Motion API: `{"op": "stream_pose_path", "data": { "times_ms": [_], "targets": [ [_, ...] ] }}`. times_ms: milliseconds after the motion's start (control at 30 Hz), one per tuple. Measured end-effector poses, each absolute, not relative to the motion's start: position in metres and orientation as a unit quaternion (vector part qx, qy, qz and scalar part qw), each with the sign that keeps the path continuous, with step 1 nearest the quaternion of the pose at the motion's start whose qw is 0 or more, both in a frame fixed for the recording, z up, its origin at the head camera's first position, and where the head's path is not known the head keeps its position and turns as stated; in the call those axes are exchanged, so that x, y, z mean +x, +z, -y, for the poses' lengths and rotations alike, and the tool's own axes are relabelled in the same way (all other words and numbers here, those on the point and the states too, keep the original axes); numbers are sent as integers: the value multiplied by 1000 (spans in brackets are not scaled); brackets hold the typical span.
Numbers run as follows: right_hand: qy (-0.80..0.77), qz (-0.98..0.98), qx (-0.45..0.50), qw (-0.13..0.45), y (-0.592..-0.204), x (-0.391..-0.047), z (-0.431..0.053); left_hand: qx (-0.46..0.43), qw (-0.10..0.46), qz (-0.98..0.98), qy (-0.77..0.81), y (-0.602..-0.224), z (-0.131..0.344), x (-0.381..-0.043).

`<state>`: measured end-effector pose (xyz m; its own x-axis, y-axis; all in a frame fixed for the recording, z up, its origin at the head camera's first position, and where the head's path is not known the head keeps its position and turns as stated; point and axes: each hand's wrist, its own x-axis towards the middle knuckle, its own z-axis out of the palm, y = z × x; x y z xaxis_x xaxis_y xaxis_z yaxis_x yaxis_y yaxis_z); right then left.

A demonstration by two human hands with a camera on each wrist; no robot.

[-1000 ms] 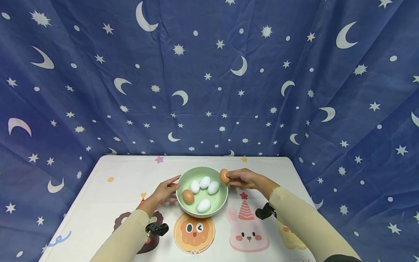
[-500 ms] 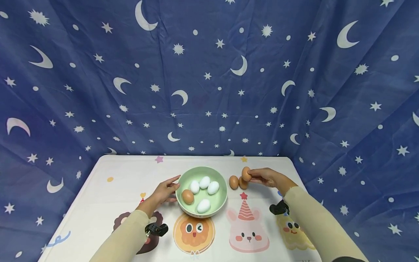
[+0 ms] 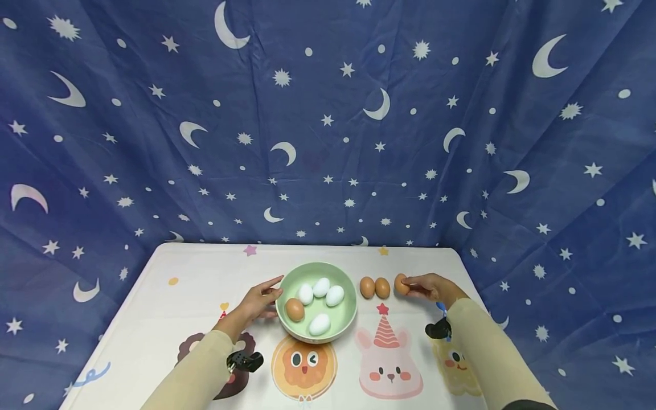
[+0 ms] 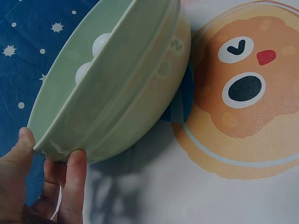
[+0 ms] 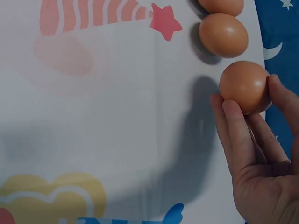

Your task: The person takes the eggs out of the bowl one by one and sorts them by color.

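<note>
A pale green bowl stands on the table, holding one brown egg and several white eggs. My left hand grips its left side; in the left wrist view the thumb is at the rim and the fingertips press the outer wall. To the right of the bowl, my right hand holds another brown egg between thumb and fingertips, low over the table. Beside that egg lie two more brown eggs, a nearer one and a farther one, close together.
The white table cover carries printed cartoon figures, among them a pink rabbit and an orange face. Behind the table's far edge hangs a dark blue curtain with moons and stars.
My right hand has carried the brown egg from the bowl's right rim out to the right and down beside the two brown eggs. My left hand stays at the bowl.
</note>
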<state>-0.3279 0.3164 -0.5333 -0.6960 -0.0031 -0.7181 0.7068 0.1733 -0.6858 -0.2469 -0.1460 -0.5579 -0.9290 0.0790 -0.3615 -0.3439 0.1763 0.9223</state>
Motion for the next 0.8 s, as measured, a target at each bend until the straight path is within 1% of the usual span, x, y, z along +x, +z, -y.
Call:
{"op": "stream_pose_path", "data": {
  "times_ms": [267, 500, 667, 800],
  "targets": [
    [-540, -761, 240, 270, -538, -325, -303, -86, 167, -745, 640, -558, 145, -247],
    [-503, -788, 259, 244, -541, -326, -293, -88, 167, -745, 640, -559, 145, -247],
    [-506, -789, 245, 246, -542, -327, -293, -87, 164, -746, 640, -558, 145, -247],
    [-503, -789, 258, 241, -543, -327, -291, -85, 166, -746, 640, -559, 145, -246]
  ]
}}
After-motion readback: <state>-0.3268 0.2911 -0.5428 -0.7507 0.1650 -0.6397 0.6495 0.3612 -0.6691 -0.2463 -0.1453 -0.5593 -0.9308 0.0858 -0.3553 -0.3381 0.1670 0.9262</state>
